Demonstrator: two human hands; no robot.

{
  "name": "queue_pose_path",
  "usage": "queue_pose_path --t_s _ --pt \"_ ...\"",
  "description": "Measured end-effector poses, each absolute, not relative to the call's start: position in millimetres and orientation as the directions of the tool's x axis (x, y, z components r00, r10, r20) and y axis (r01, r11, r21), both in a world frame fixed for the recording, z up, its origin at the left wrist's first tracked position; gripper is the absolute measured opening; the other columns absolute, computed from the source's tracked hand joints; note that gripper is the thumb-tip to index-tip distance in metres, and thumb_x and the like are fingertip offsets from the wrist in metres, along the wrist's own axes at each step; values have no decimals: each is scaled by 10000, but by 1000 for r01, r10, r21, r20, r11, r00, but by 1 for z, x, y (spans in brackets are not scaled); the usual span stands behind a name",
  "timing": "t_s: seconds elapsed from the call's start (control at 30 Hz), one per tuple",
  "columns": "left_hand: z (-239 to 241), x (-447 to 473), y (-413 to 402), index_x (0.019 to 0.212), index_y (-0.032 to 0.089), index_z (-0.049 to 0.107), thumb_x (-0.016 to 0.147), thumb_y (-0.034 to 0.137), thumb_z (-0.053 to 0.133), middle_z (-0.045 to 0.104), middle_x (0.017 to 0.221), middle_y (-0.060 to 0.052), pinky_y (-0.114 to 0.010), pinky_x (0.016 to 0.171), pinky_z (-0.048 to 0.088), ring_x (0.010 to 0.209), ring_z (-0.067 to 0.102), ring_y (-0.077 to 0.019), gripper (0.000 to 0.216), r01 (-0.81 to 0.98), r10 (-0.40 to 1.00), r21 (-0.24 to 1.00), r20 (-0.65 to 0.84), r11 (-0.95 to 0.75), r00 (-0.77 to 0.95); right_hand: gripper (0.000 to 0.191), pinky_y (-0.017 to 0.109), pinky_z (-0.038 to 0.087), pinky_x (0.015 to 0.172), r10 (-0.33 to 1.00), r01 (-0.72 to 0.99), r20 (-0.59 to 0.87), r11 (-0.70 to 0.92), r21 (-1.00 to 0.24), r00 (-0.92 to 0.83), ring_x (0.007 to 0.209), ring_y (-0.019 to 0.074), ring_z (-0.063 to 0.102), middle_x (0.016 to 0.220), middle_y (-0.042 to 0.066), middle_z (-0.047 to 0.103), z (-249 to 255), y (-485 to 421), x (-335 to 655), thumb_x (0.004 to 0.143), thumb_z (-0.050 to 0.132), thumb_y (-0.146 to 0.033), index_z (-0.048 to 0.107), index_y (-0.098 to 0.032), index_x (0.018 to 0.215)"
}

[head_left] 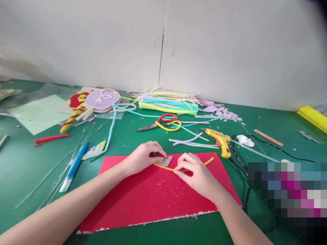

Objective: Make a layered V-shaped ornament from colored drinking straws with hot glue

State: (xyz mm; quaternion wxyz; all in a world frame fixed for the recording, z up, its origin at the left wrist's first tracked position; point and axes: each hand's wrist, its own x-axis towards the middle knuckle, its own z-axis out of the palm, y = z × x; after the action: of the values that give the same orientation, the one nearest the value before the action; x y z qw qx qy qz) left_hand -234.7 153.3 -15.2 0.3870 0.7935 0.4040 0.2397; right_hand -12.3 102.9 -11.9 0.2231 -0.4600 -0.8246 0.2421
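Left hand (146,157): your fingers pinch the small striped piece (168,160), over the red board (153,200).
Right hand (192,172): your fingers close on the yellow stem (209,161).
Yellow stem: passes just nearer you than the striped piece, one end out past your right fingers.
Scissors (150,127): beyond your fingers, on the green surface (127,139).
Glue gun (222,141): right of and beyond your right fingers.

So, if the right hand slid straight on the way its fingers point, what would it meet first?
Past the yellow strip it holds, the right hand would probably meet the small striped piece first, with the left hand just beyond; depth is unclear.
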Motion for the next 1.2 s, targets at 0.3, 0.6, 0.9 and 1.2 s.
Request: queue_pose_path --t_s 0.3,0.6,0.9,1.2 --pt "-17 -232 147 841 206 699 795 159 619 591 912 -34 -263 822 449 903 565 -152 103 409 758 792 102 -454 644 121 311 452 750 864 651 145 463 -601 -482 828 163 526 819 10 570 -13 104 -12 839 577 -177 576 -218 725" --pt "-19 -231 148 804 193 696 781 123 610 602 875 -33 -264 799 462 865 578 -147 113 413 767 798 94 -439 635 31 334 468 779 880 659 138 436 -613 -454 897 184 539 888 25 580 -15 104 -11 843 589 -252 610 -238 823" --pt "-19 -231 147 803 205 700 787 149 612 605 877 -34 -274 805 465 865 582 -154 105 408 767 795 109 -449 633 30 332 473 771 868 660 223 484 -574 -443 844 172 566 837 22 604 -19 106 -17 831 610 -254 623 -228 824" --pt "-18 -231 148 803 199 699 782 133 617 609 874 -33 -266 801 458 862 580 -150 108 415 767 794 97 -444 634 29 316 453 748 861 662 244 501 -558 -446 799 158 567 807 6 615 -19 107 -22 825 616 -220 628 -219 798"
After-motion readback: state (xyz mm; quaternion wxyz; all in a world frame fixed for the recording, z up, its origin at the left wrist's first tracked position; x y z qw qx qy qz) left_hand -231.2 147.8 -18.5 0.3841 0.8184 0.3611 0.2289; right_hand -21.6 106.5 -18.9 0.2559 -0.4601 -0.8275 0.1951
